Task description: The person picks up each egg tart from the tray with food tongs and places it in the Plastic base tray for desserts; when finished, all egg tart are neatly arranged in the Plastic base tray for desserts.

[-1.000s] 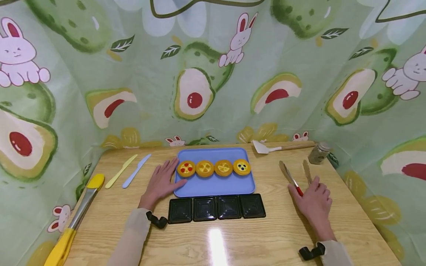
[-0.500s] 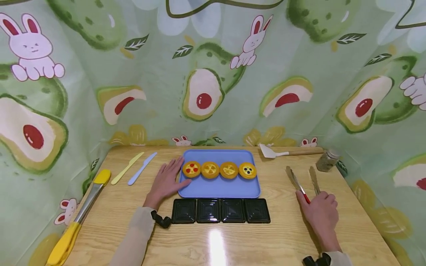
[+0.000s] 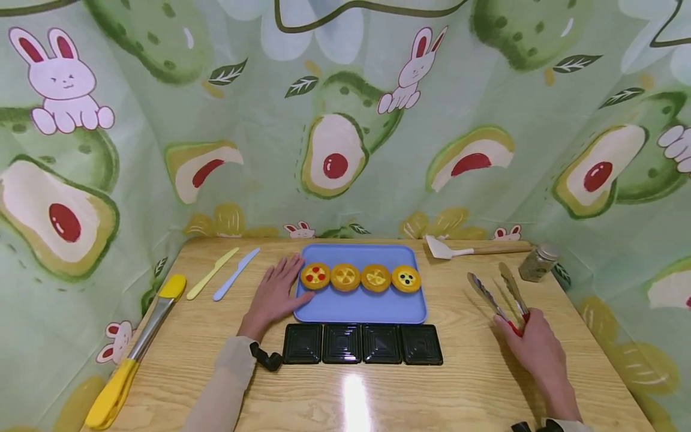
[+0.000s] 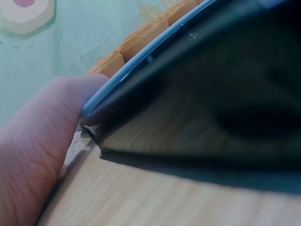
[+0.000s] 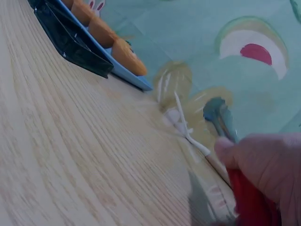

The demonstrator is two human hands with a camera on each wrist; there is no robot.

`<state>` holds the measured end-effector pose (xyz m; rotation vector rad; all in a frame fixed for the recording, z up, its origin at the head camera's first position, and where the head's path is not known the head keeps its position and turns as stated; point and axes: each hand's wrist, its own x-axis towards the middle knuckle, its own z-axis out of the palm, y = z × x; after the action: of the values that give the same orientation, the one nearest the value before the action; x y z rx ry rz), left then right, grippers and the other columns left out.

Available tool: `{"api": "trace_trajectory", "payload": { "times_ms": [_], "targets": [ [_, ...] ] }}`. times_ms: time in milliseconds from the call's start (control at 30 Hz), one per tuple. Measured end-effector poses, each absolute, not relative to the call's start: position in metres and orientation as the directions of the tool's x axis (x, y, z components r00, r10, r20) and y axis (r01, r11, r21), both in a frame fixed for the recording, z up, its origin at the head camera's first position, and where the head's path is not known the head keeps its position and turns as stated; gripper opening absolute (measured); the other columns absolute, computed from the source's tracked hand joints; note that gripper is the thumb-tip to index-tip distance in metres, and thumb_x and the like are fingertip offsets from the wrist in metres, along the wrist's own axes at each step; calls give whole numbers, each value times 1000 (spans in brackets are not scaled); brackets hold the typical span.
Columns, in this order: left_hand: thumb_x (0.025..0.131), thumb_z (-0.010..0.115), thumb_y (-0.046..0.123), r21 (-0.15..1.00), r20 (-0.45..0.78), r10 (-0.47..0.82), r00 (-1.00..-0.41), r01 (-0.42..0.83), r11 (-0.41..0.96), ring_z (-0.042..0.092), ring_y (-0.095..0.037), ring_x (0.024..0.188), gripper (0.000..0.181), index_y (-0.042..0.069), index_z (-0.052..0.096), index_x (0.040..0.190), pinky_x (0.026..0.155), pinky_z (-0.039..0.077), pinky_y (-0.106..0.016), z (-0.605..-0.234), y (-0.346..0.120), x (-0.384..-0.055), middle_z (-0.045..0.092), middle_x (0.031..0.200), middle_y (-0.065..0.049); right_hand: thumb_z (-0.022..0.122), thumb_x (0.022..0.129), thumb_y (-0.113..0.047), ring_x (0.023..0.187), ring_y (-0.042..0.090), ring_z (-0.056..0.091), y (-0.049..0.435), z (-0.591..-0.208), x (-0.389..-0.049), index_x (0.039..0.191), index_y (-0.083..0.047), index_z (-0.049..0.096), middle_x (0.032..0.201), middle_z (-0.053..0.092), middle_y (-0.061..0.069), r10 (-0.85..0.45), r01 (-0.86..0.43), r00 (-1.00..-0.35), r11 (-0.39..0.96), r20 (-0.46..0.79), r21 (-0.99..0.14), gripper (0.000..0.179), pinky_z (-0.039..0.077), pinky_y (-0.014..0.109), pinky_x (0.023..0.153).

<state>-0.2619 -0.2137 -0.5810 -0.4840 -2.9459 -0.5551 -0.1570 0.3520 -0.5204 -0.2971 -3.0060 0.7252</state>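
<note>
My left hand (image 3: 275, 294) lies along the left edge of a blue tray (image 3: 361, 309), fingers straight and thumb over the rim. On the tray, egg tarts stand in a row: one with red dots (image 3: 315, 276) at the left, two with pale wedges (image 3: 345, 277), one with dark dots (image 3: 406, 278) at the right. In front of the tray is a row of black square containers (image 3: 342, 344). At the right, my right hand (image 3: 537, 345) grips red-handled metal tongs (image 3: 488, 298), their arms spread apart with nothing between the tips. The right wrist view shows the thumb over the red handle (image 5: 251, 197).
Behind the tongs lie a white-headed spatula (image 3: 439, 248) and a glass seasoning jar (image 3: 537, 264). Left of the tray are a yellow knife (image 3: 212, 274) and a blue knife (image 3: 236, 275). Yellow-handled tongs (image 3: 137, 348) lie along the table's left edge. A patterned curtain (image 3: 259, 120) surrounds the table.
My right hand has taken hold of the red-handled tongs and raised them slightly off the table. The left hand stays at the tray. The head view has shifted a little.
</note>
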Motion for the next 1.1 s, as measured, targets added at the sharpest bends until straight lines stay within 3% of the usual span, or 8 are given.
{"api": "trace_trajectory", "payload": {
  "times_ms": [133,267,533,733,967,1100],
  "targets": [
    [93,51,79,341,163,292,-943,331,880,13,-32,161,100,21,22,169,128,11,-58,-582,-212,-263,19,175,1,64,98,-61,68,26,51,335,-514,-153,114,4,48,81,52,11,139,85,-987,881,83,-466,69,35,35,53],
    [92,51,79,348,168,297,-940,339,874,15,-31,161,99,21,23,169,128,11,-58,-582,-212,-264,20,174,2,66,97,-61,65,23,47,307,-510,-153,118,3,49,82,52,10,65,-7,-988,889,141,-458,70,32,33,51],
    [93,53,77,344,155,298,-942,334,877,17,-32,161,98,21,24,168,127,13,-60,-579,-220,-258,22,174,1,65,92,-71,62,19,49,261,-524,-165,126,-2,55,77,52,4,-59,-104,-990,918,127,-382,78,38,35,49],
    [94,51,77,341,158,309,-938,346,874,19,-33,160,98,19,24,168,127,14,-60,-579,-221,-258,22,174,0,67,90,-72,62,20,53,247,-529,-184,133,-3,54,85,61,6,-111,-160,-981,926,160,-342,83,44,38,50],
    [93,49,79,339,157,308,-938,344,876,17,-32,161,99,21,22,169,128,11,-59,-583,-215,-261,21,174,0,64,91,-73,55,17,44,246,-531,-200,128,-4,55,69,43,1,-149,-180,-981,940,125,-290,79,32,32,45],
    [93,52,78,340,177,298,-938,343,876,18,-32,160,99,20,24,169,128,13,-59,-583,-213,-262,23,174,-1,63,92,-72,56,17,44,247,-530,-205,126,-3,56,68,41,0,-163,-189,-980,939,114,-286,77,30,31,46]
  ]
}}
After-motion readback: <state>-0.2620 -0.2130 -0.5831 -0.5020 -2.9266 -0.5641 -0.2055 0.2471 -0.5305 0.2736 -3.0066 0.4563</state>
